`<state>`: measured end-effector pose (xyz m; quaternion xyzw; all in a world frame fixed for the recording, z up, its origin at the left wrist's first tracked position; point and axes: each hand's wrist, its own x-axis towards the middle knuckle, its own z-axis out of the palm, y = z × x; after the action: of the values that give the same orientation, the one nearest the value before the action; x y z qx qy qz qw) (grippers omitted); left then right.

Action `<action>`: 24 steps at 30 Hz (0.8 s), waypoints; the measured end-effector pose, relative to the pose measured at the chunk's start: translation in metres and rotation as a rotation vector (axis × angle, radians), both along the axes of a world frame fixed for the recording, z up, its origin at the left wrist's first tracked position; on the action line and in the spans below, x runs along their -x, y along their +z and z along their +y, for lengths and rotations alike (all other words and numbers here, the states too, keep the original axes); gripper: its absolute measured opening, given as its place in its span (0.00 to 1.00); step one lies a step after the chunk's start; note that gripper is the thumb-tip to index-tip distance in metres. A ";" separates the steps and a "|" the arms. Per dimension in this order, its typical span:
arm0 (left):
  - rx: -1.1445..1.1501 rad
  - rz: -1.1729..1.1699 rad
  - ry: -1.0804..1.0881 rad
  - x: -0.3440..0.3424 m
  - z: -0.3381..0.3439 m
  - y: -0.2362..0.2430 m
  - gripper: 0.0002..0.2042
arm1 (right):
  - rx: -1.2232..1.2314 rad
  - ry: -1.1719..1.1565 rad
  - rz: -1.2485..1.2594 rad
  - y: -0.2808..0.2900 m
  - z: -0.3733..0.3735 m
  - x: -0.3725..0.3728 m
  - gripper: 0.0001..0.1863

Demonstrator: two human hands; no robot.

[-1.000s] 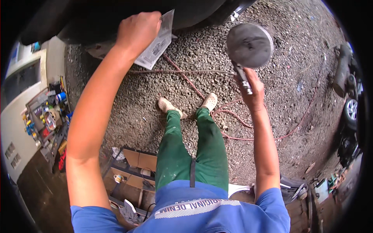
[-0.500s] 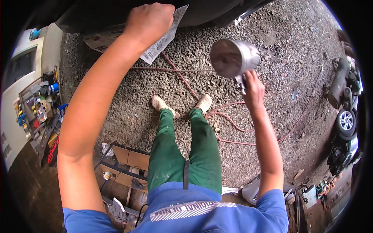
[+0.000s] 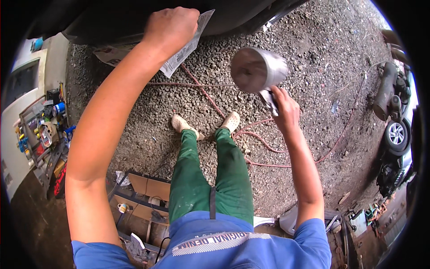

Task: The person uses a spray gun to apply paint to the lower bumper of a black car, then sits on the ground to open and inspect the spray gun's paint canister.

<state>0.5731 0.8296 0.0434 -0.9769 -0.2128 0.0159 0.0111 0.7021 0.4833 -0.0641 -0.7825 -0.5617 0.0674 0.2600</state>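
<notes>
My right hand (image 3: 286,107) grips the handle of a paint spray gun (image 3: 271,102) with a big round metal cup (image 3: 264,70) on top, held tilted over the gravel. The gun's nozzle does not show clearly. My left hand (image 3: 174,26) is raised at the top, closed on a sheet of newspaper (image 3: 186,53) beside the dark car body (image 3: 103,20). The fingertips of that hand are partly hidden. More newspaper (image 3: 112,54) hangs along the lower edge of the car body, left of my forearm.
A thin red hose (image 3: 264,141) loops over the gravel (image 3: 304,134) around my feet. Cluttered shelves (image 3: 45,130) stand at left, with brown panels (image 3: 150,186) near my legs. At right are a dark cylinder (image 3: 385,92) and a car wheel (image 3: 397,133).
The spray gun and my right hand have shifted slightly left, and its cup has swung a little. My left hand keeps hold of the newspaper, nearly in the same place.
</notes>
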 end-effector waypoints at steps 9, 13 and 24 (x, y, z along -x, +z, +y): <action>0.036 0.024 -0.038 0.000 0.003 -0.003 0.09 | -0.131 -0.109 -0.004 0.002 -0.032 -0.020 0.21; 0.036 0.029 -0.024 0.001 0.001 -0.002 0.09 | -0.001 -0.045 0.050 -0.017 -0.006 -0.020 0.23; 0.046 0.022 -0.001 -0.001 -0.003 0.010 0.10 | -0.031 -0.056 0.246 0.060 -0.004 -0.035 0.20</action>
<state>0.5744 0.8265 0.0536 -0.9767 -0.2120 0.0317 -0.0091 0.7367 0.4794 -0.0042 -0.7796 -0.5044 0.1471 0.3407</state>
